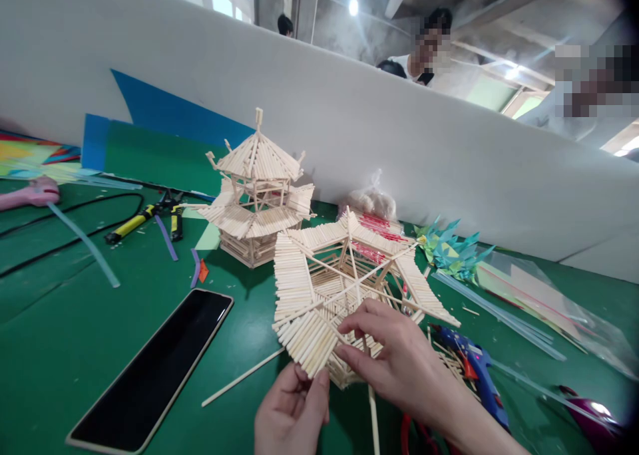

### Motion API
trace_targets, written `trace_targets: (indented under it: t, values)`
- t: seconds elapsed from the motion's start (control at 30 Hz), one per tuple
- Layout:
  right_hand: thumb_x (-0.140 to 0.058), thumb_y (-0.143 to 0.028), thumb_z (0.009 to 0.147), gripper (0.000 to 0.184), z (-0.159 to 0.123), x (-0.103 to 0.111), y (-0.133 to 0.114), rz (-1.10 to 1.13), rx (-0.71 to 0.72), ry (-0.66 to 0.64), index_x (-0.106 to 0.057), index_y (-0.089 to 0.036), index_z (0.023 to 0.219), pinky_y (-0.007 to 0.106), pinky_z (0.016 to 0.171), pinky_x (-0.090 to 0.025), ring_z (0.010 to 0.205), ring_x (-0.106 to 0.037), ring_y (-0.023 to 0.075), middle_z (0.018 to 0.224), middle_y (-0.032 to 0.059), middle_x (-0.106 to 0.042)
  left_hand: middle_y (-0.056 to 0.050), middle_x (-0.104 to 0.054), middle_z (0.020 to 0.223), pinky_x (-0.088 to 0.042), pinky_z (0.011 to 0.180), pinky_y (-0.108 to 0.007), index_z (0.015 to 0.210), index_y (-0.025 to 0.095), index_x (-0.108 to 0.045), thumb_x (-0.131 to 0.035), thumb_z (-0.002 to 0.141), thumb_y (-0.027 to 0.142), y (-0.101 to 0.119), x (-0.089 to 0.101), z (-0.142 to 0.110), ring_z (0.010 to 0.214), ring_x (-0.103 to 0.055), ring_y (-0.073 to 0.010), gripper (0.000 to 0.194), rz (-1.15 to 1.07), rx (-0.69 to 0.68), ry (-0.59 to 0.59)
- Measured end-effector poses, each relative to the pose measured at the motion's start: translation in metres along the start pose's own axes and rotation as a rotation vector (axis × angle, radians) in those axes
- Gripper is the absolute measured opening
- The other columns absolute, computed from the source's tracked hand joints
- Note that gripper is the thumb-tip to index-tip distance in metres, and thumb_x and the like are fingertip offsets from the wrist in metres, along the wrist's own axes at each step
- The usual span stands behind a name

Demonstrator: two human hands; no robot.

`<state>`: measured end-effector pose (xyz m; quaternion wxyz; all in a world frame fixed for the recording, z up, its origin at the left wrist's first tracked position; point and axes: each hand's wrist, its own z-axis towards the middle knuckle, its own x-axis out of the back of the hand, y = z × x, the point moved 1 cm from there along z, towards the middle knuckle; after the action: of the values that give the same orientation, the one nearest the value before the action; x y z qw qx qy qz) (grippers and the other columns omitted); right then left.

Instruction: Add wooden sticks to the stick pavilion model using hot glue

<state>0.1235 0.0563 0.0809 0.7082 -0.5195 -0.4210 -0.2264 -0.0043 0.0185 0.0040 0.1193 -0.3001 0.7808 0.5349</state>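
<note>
A model pavilion built of thin wooden sticks (294, 285) stands in front of me, its roof partly covered with rows of short sticks. My left hand (294, 408) pinches the lower edge of the front roof panel (309, 342) between thumb and fingers. Over the near side of the roof, my right hand (394, 352) has thumb and index finger closed on a short wooden stick, mostly hidden by the fingers, at the panel's right edge. Below that hand a long stick (373, 422) slants down. Another long stick (242, 378) lies to the left of the model.
Behind stands a finished-looking stick pagoda (257, 209) beside a white partition (319, 102). A phone (154, 368) lies at left, with yellow-handled pliers (132, 224) and a pink glue gun (34, 193) beyond. A blue glue gun (474, 362) and loose sticks lie at right.
</note>
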Motion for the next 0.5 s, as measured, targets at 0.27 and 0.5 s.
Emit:
trace_targets:
  t: [0.27,0.5]
  values:
    - [-0.059,-0.024,0.075,0.011,-0.0004,0.0001,-0.0003,-0.008,-0.015,-0.004,-0.064,-0.019,0.084,0.028,0.064,-0.043,0.071,-0.055,0.0161,0.078,0.0032,-0.058,0.004,-0.054,0.043,-0.034,0.041,-0.016,0.059,0.015,-0.063,-0.073,0.058,0.027,-0.0036,0.0032,0.0004,0.040,-0.041,-0.0068,0.016,0.020,-0.010,-0.015]
    - [-0.058,-0.024,0.076,0.011,0.0004,0.0016,-0.0022,-0.006,-0.015,-0.011,-0.064,-0.020,0.084,0.029,0.065,-0.044,0.071,-0.056,0.0162,0.078,0.0033,-0.058,0.005,-0.053,0.041,-0.033,0.041,-0.017,0.055,0.015,-0.060,-0.072,0.058,0.025,-0.0011,0.0024,-0.0004,0.039,-0.041,-0.0070,0.016,0.049,-0.007,0.007]
